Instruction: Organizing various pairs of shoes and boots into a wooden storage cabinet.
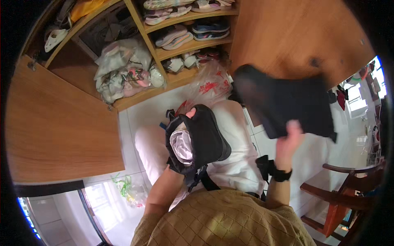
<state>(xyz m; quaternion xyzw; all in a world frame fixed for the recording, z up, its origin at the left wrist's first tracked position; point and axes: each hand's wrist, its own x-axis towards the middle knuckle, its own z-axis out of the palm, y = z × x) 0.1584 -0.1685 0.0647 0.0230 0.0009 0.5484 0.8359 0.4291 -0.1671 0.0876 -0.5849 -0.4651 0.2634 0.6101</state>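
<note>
My left hand (190, 113) is mostly hidden inside or behind a black padded bag (206, 138), which it holds over my lap; only some fingertips show at the bag's top edge. Crumpled silvery-pink lining or wrapping (181, 146) shows in the bag's opening, and dark straps hang from its lower end. Out to the right, my right hand (291, 135) grips the lower edge of a black piece of fabric or flat pouch (295, 101), blurred by motion. A black band is round my right wrist.
An open wooden shoe cabinet (172, 81) holds several shoes and stuffed plastic bags (129, 73). Its door (64, 129) stands open at left. A clear plastic bag with red print (212, 83) lies by my knees. Another plastic bag (132, 190) is on the floor; a wooden chair (338, 196) stands at right.
</note>
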